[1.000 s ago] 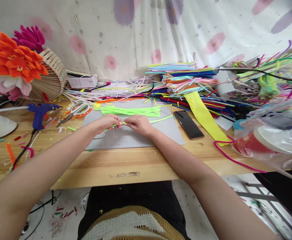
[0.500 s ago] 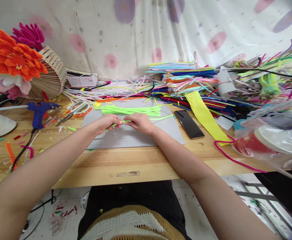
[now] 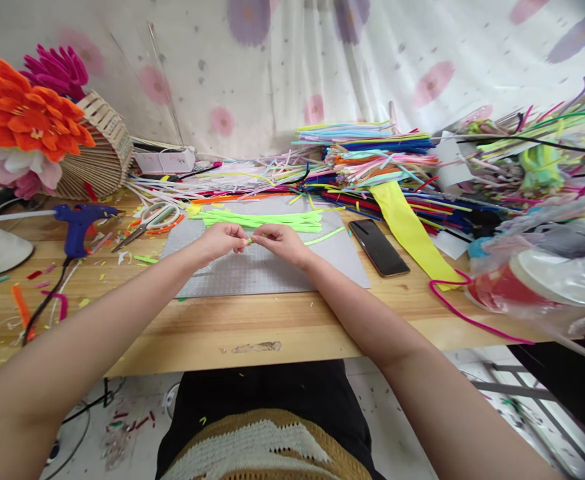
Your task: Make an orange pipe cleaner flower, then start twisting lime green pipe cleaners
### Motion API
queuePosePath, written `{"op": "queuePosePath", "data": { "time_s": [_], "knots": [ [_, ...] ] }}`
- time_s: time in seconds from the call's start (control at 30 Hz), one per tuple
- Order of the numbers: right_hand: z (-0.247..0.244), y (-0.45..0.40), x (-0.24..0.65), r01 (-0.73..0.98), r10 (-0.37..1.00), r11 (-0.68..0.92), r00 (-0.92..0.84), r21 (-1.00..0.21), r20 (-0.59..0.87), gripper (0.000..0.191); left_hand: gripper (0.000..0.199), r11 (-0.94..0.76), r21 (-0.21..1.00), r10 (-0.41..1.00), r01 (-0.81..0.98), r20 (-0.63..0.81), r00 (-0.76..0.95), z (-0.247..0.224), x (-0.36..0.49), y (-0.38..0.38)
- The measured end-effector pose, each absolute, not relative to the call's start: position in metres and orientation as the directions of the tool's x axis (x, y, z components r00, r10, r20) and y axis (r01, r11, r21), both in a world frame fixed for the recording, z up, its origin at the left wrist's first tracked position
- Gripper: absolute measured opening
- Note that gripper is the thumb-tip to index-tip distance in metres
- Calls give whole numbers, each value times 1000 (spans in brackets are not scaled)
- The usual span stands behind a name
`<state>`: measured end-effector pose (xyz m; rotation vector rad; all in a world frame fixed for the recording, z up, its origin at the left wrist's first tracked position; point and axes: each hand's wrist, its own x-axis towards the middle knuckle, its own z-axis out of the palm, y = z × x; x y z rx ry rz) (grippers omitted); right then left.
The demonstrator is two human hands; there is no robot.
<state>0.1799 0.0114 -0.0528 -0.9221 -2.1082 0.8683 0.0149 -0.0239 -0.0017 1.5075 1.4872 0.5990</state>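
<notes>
My left hand (image 3: pixel 226 241) and my right hand (image 3: pixel 279 243) meet over the grey cutting mat (image 3: pixel 272 277), fingertips pinched close together. Between them they grip a bright green pipe cleaner (image 3: pixel 325 237), whose free length sticks out to the right past my right hand. The fingers cover most of its middle. Just behind the hands lies a bundle of the same green pipe cleaners (image 3: pixel 262 218), spread lengthwise across the back of the mat.
Scissors (image 3: pixel 155 219) and a blue glue gun (image 3: pixel 78 227) lie to the left, near an orange fuzzy flower (image 3: pixel 35 113). A phone (image 3: pixel 376 247) and a yellow strip (image 3: pixel 415 233) are on the right. Piles of coloured pipe cleaners (image 3: pixel 382 157) line the back.
The fingers of both hands have shifted their pinch on the pipe cleaner. The green piece that showed below my left hand is no longer visible there.
</notes>
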Motion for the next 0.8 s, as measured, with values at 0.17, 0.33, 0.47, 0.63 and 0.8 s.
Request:
{"op": "queuePosePath", "data": {
  "time_s": [0.17, 0.33, 0.47, 0.63, 0.8],
  "knots": [
    [-44, 13, 179, 132, 832, 264, -532, -955, 157, 23, 9, -343, 476, 938, 810, 215, 272, -9, 15, -30],
    [-34, 10, 182, 98, 842, 59, -539, -993, -3, 12, 16, -556, 224, 825, 801, 265, 499, -13, 12, -35],
    [-41, 13, 184, 129, 793, 92, -610, -987, -6, 15, 15, -508, 242, 857, 826, 241, 456, -17, 9, -34],
    [-59, 17, 184, 232, 757, 364, -638, -902, 141, 21, 11, -176, 521, 978, 835, -1, 207, -29, 8, -29],
    [-64, 10, 189, 423, 685, 685, -649, -593, 329, 23, 19, 279, 768, 896, 577, -424, 132, -34, 6, -30]
  ]
}}
